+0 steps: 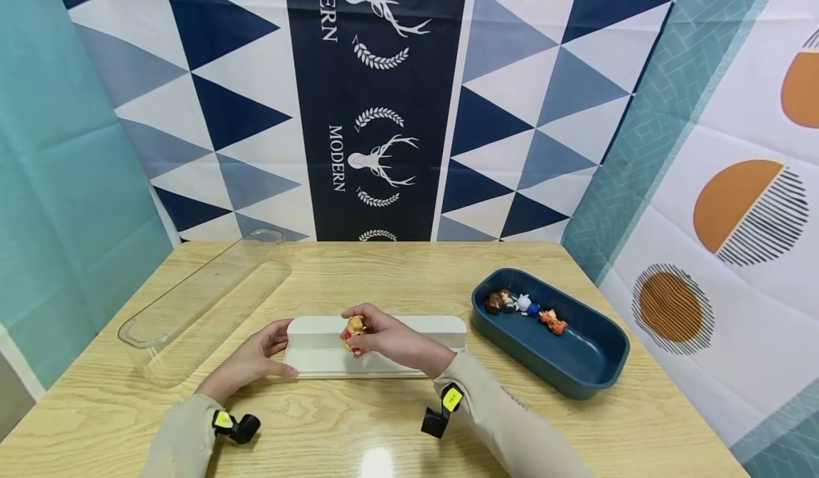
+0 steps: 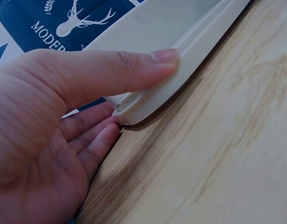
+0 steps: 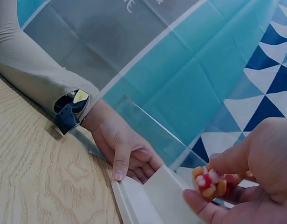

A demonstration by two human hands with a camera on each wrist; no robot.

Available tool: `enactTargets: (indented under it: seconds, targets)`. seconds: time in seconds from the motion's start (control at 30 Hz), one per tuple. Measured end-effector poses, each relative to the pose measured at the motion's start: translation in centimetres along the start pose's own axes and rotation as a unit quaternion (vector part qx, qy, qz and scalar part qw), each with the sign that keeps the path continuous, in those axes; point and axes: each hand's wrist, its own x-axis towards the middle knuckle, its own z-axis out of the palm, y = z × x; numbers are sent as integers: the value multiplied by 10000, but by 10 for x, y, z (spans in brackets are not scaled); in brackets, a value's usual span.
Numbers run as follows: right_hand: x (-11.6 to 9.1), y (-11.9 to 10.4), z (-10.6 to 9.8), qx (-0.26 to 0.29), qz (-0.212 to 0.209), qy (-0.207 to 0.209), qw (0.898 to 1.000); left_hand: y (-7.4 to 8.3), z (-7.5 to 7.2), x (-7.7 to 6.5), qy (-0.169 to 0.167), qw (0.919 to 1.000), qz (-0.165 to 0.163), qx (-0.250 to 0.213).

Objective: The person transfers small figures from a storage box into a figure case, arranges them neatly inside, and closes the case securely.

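Red and yellow, the bear figurine (image 1: 354, 331) is pinched in my right hand (image 1: 397, 341), over the white stepped stand (image 1: 320, 363); my left hand (image 1: 251, 356), spread, touches its left end. Right of my pinching fingers, a navy bin (image 1: 579, 356) holds figurines (image 1: 525, 305).

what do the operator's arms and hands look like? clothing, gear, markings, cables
Left hand and right hand: no gloves. Plain cream long sleeves down to both wrists; the right one has small dark markings. Over each sleeve end sits a black camera unit with a yellow label, too small to read. No cables visible.
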Motion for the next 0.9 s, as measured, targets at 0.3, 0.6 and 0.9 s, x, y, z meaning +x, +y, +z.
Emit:
enactTargets:
  seconds: [0.3,0.6,0.9]
  targets:
    - [8,10,10,-227,-484,526,9972,-1,0,1,2,10000,-29,7]
    - [17,18,28,-662,-806,1166,9877,-3,-1,1,-13,10000,4,52]
    - [22,23,41,-903,-901,1612,9787,-6,-3,2,-72,9999,144,-61]
